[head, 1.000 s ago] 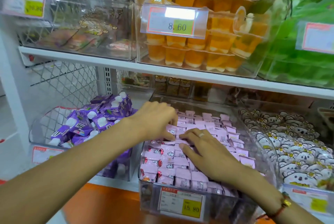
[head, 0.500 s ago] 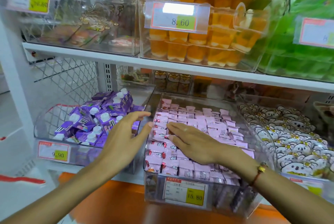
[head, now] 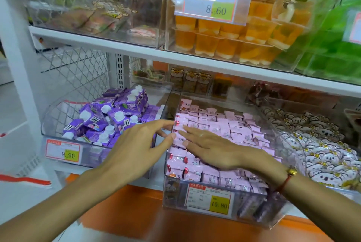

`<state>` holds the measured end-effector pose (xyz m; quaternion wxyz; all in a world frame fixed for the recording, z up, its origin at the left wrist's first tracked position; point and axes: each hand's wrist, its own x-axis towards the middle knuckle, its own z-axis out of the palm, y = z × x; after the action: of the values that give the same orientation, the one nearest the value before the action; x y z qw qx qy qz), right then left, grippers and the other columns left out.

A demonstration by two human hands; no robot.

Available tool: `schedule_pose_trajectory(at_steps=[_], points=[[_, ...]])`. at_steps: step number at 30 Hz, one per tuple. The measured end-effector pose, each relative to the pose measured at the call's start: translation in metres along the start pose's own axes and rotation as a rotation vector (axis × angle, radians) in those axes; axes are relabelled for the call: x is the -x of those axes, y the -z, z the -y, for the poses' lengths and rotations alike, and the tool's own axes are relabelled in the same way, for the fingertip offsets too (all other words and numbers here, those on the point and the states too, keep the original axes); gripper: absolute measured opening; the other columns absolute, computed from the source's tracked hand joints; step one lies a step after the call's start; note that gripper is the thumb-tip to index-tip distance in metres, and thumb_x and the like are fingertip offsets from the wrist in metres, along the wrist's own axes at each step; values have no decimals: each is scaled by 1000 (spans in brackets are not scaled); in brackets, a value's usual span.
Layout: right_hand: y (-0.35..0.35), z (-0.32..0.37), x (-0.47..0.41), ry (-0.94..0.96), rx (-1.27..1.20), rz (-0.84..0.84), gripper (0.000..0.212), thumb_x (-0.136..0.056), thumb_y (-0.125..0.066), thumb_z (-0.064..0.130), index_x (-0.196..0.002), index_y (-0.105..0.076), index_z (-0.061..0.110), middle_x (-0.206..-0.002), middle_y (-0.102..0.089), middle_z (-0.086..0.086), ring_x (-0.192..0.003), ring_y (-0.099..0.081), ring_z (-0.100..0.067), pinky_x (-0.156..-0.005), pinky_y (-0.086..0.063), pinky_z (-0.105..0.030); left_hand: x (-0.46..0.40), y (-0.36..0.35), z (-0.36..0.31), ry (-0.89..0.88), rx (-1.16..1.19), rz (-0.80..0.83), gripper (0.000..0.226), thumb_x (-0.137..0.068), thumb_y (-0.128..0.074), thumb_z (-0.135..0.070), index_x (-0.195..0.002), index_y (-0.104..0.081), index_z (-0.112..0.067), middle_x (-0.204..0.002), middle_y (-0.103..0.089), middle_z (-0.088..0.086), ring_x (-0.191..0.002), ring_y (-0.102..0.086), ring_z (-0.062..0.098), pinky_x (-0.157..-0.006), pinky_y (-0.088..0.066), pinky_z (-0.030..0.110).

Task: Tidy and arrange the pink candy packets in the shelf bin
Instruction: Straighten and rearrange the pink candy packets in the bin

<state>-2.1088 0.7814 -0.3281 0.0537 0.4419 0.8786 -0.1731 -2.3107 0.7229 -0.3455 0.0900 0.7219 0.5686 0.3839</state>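
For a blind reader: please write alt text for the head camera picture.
Two bare hands press pink candy packets flat in a clear shelf bin: right hand on top, left hand at the left edge. Purple cartons fill the neighbouring bin.

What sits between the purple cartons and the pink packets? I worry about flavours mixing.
In the head view, clear bin walls and the left hand separate purple cartons from pink packets.

Open top of the clear bin (head: 293,210), upper shelf (head: 175,54) overhead, purple-carton bin (head: 48,124) just beside
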Motion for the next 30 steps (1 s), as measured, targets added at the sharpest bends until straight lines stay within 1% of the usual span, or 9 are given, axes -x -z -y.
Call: schedule_pose_trajectory(at_steps=[3,6,8,10,13,15,19,22,30], points=[[17,-5,0,16,-205,10,49,-101,-24,44,-147,-27,28,-157,-14,13,-142,-16,-5,-113,-4,-19,0,1,-3,0,-23,-11,33,-85,-52,-55,-116,-59,-45,-90,-66,-21,-84,-60,1,-76,-49,28],[31,-16,-10,-9,-306,-342,30,-100,-42,27,-125,-59,21,-137,-51,4,-118,-50,-10,-99,-39,-26,-2,0,-4,4,-38,-32,32,-84,-53,-53,-114,-60,-44,-89,-65,-21,-86,-60,2,-75,-49,26],[33,-25,-22,-82,-123,-490,27,-96,-51,24,-120,-62,19,-126,-58,0,-105,-53,-12,-88,-42,-26,-3,-2,-4,13,-48,-43,30,-84,-54,-53,-112,-61,-44,-86,-63,-23,-84,-59,0,-72,-46,23],[29,-30,-33,-121,-46,-471,23,-91,-59,29,-110,-68,19,-112,-64,-1,-89,-54,-10,-77,-42,-26,-4,-2,-4,25,-54,-42,28,-84,-55,-53,-110,-61,-44,-83,-62,-24,-82,-58,-2,-68,-43,19],[26,-29,-40,-129,-113,-515,8,-86,-67,28,-80,-70,22,-75,-63,13,-65,-53,-2,-62,-42,-23,-5,-2,-4,44,-56,-31,30,-80,-53,-55,-108,-60,-47,-79,-59,-27,-76,-54,-6,-62,-35,9],[28,-27,-41,-128,-130,-517,12,-86,-67,24,-75,-68,23,-66,-59,18,-61,-55,0,-61,-48,-24,-6,-1,-4,58,-46,-23,31,-77,-50,-55,-106,-60,-49,-79,-60,-29,-78,-56,-6,-62,-38,10],[30,-26,-38,-120,-196,-534,16,-91,-59,17,-77,-67,20,-69,-63,11,-70,-63,-12,-73,-56,-35,-7,-1,-7,86,-16,-24,25,-77,-53,-51,-100,-61,-48,-81,-63,-29,-84,-59,-6,-69,-48,22],[24,-25,-36,-102,-201,-610,17,-93,-55,15,-79,-64,18,-72,-65,5,-69,-63,-13,-70,-54,-34,-7,-1,-9,102,5,-27,13,-80,-59,-46,-93,-60,-49,-81,-63,-31,-84,-58,-9,-74,-52,28],[27,-1,-3,-13,-526,-1281,12,-96,-44,29,-92,-53,22,-81,-57,13,-67,-54,3,-56,-45,-11,-7,0,-10,68,48,-39,13,-80,-56,-44,-91,-61,-48,-82,-59,-40,-85,-54,-18,-70,-51,21]])
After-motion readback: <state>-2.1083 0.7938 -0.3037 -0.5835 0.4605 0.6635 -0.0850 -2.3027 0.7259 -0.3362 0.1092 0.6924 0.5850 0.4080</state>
